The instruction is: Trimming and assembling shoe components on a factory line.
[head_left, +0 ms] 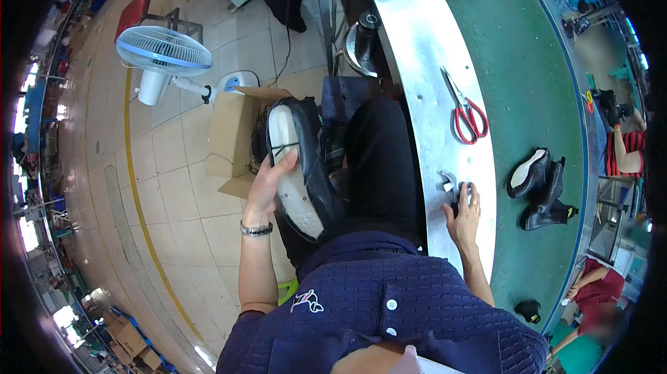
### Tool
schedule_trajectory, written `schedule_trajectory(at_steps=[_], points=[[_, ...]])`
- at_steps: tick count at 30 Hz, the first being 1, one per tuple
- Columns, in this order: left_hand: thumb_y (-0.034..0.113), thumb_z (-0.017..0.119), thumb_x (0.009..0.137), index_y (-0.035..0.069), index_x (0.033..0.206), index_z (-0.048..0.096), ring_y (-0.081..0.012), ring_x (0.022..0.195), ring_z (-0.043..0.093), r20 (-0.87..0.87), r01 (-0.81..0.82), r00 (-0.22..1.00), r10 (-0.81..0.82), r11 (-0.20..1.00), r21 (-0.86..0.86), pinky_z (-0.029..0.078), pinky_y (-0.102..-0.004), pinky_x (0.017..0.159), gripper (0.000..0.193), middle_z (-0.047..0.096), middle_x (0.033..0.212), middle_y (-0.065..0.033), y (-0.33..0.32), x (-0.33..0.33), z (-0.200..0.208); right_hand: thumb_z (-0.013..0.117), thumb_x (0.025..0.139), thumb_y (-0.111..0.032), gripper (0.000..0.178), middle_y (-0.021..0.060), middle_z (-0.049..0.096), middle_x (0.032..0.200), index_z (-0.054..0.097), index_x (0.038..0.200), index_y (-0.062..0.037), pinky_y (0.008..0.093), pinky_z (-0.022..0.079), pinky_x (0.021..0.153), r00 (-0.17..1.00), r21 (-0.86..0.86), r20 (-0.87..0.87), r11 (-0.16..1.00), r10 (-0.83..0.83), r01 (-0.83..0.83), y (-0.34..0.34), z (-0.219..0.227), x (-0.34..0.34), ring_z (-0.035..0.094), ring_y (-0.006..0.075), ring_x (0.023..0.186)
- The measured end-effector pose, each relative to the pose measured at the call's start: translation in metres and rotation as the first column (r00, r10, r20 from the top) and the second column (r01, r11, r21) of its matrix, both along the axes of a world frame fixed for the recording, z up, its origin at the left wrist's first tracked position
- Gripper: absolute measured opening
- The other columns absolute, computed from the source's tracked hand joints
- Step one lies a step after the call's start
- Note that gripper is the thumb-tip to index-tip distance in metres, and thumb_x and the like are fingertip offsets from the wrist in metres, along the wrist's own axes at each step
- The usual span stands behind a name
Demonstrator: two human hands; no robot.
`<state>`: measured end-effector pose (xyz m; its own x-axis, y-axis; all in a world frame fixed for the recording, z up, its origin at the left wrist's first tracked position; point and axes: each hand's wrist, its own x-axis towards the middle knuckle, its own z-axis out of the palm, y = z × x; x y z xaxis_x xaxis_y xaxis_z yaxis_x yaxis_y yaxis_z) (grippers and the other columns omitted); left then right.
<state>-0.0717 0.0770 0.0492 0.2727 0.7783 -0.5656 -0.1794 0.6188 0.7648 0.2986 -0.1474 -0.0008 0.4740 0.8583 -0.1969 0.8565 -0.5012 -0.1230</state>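
My left hand (271, 183) is closed round a black boot (314, 145) over my lap, its pale underside turned up and the thumb pressed on it. A dark cord or mark crosses that underside by my thumb. At the metal bench, my right hand (464, 220) reaches down with thumb and fingers apart, at a small metal-headed tool (449, 181). The tool's dark part lies beneath the fingers, and its exact kind is unclear. Farther along the bench lie scissors (467, 113) with red handles, their blades pointing away from me.
A green conveyor belt (535, 103) runs beyond the bench, carrying black boots (538, 186). To my left stand an open cardboard box (228, 131) and a blue-and-white fan (165, 53). Other people work across the belt. A red-seated stool (134, 13) stands farther off.
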Motion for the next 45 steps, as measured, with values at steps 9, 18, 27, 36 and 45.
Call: schedule_trajectory(at_steps=[9,18,27,36,45], points=[[0.035,0.069,0.088,0.003,0.131,0.048,-0.0133,0.101,0.056,-0.079,0.156,0.985,-0.156,0.988,0.000,0.044,-0.0282,0.090,0.057,0.060,0.113,-0.0054,0.020,0.033,-0.010,0.063,0.088,-0.024,0.043,0.0102,0.060,0.091,0.054,0.123,-0.0006,0.0318,0.047,0.068,0.557,-0.116,-0.741,0.889,-0.375,0.444,0.007,0.013,0.011,0.058,0.0200,0.082],[0.030,0.064,0.092,0.002,0.149,0.027,-0.0193,0.133,0.037,0.027,0.187,0.979,-0.202,0.942,0.280,0.030,-0.0318,0.109,0.073,0.039,0.145,-0.0164,0.045,0.021,-0.008,0.058,0.090,-0.009,0.070,0.0171,0.070,0.102,0.024,0.151,-0.0107,0.0202,0.047,0.049,0.042,-0.260,-0.966,0.957,-0.256,-0.133,0.193,0.136,-0.085,0.068,0.0161,0.070],[0.014,0.054,0.094,0.002,0.130,0.055,-0.0210,0.115,0.057,-0.142,0.048,0.990,0.015,0.903,0.426,0.041,-0.0302,0.099,0.038,0.060,0.126,-0.0140,0.068,0.043,-0.020,0.047,0.101,-0.011,0.068,0.0101,0.065,0.105,0.005,0.154,-0.0148,0.0286,0.051,0.075,-0.062,-0.228,-0.966,0.940,-0.251,-0.254,0.258,0.124,-0.139,0.062,0.0156,0.094],[0.010,0.052,0.093,0.001,0.125,0.059,-0.0231,0.117,0.058,-0.201,0.002,0.975,0.100,0.890,0.455,0.042,-0.0308,0.099,0.034,0.062,0.125,-0.0166,0.063,0.051,-0.011,0.047,0.100,-0.012,0.062,0.0070,0.060,0.068,0.013,0.152,-0.0125,0.0306,0.053,0.059,0.395,-0.125,-0.917,0.897,0.060,-0.425,0.255,0.121,-0.136,0.061,0.0153,0.059],[0.010,0.059,0.093,-0.002,0.121,0.063,-0.0090,0.091,0.060,0.104,-0.172,0.983,0.154,0.968,0.185,0.047,-0.0224,0.082,0.030,0.067,0.111,-0.0075,0.072,0.048,-0.011,0.051,0.097,-0.011,0.065,0.0186,0.065,0.073,0.015,0.151,-0.0122,0.0424,0.054,0.062,0.573,-0.205,-0.801,0.820,0.173,-0.534,0.265,0.143,-0.135,0.066,0.0330,0.061]])
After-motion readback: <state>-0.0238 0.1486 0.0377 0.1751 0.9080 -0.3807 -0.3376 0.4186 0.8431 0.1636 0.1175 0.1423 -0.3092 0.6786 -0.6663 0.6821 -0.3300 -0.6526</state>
